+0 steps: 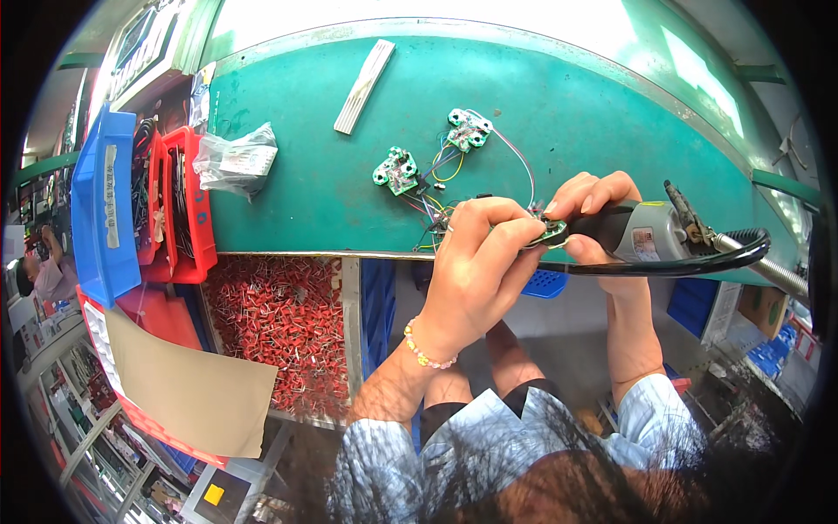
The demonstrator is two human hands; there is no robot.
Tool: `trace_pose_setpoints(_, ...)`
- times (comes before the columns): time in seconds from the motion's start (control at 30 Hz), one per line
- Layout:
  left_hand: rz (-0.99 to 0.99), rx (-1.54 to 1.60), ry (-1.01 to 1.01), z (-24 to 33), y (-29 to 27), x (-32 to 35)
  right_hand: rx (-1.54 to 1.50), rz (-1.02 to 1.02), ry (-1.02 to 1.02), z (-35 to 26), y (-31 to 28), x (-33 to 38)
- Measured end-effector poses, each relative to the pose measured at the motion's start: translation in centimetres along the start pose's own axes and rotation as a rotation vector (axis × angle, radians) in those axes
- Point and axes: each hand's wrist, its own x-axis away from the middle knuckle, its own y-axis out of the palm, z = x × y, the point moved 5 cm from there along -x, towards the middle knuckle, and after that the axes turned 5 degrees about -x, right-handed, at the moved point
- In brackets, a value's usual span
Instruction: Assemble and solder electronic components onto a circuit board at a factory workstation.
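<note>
A small green circuit board (552,233) is pinched between my two hands at the front edge of the green bench. My left hand (478,258), with a beaded bracelet at the wrist, grips its left side, fingers closed. On its other side, the thumb and fingers of my right hand (598,196) close on the board. Just beside my right hand is a grey and black device (650,231) with a black cable. Thin coloured wires (436,214) run near my left fingers. Farther back lie a green-and-white circuit board (397,171) and another such board (469,131), both wired.
A pale ridged strip (365,87) lies at the back of the bench. To the left are a clear plastic bag (240,163), red bins (202,223) and a blue bin (106,218). Below sit a tray of red components (279,336) and brown cardboard (188,384). A metal hose (772,271) stands right.
</note>
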Motion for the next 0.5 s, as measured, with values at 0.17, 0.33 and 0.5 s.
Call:
trace_pose_setpoints(0.17,0.007,-0.004,-0.040,0.2,0.3,0.2,-0.027,-0.019,0.003,0.3,-0.2,0.0)
trace_pose_setpoints(0.33,-0.085,0.138,-0.170,-0.3,0.6,-0.2,-0.054,-0.007,-0.040,0.5,-0.5,0.3)
trace_pose_setpoints(0.5,-0.169,0.894,-0.775,-2.1,1.8,0.4,-0.020,0.081,0.106,-0.1,0.3,0.1)
